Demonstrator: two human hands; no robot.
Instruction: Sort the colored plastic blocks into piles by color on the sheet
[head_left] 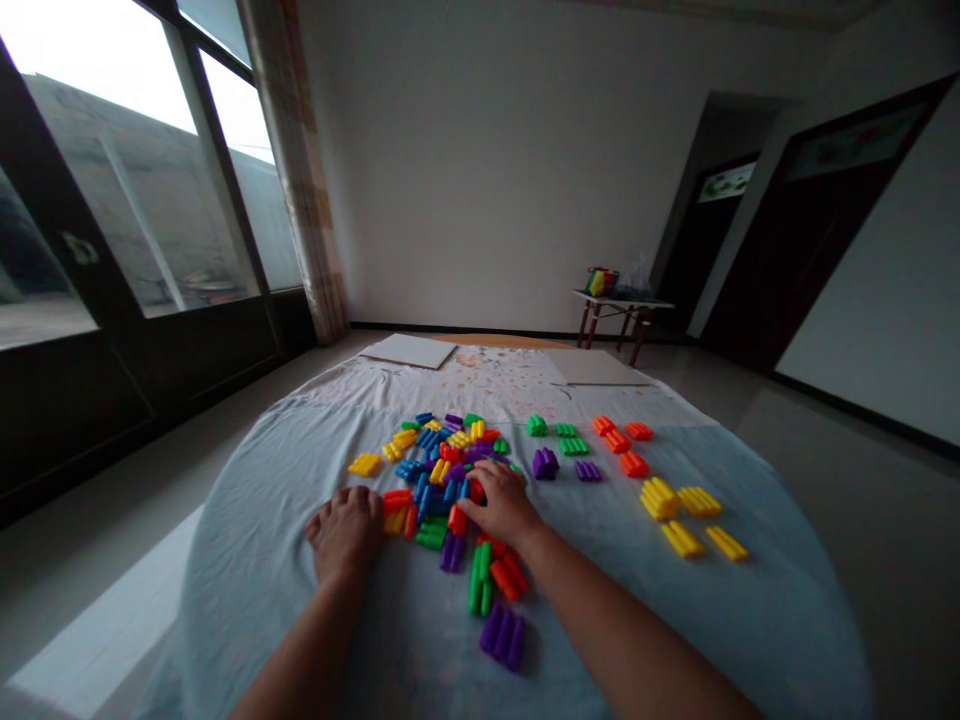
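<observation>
Multicoloured blocks [439, 500], pale blue tablecloth [259, 490]

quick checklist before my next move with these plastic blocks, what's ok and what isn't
1. Right hand at the mixed pile: ok.
2. Right hand's grip on a block: cannot tell, the hand hides it.
3. Left hand clear of the right-side groups: ok, it's at the pile's left edge.
4. Yellow group free of other colours: ok.
5. Purple group apart from the green group: ok, a gap shows.
6. Blue blocks in their own group: not ok, they're among other colours.
</observation>
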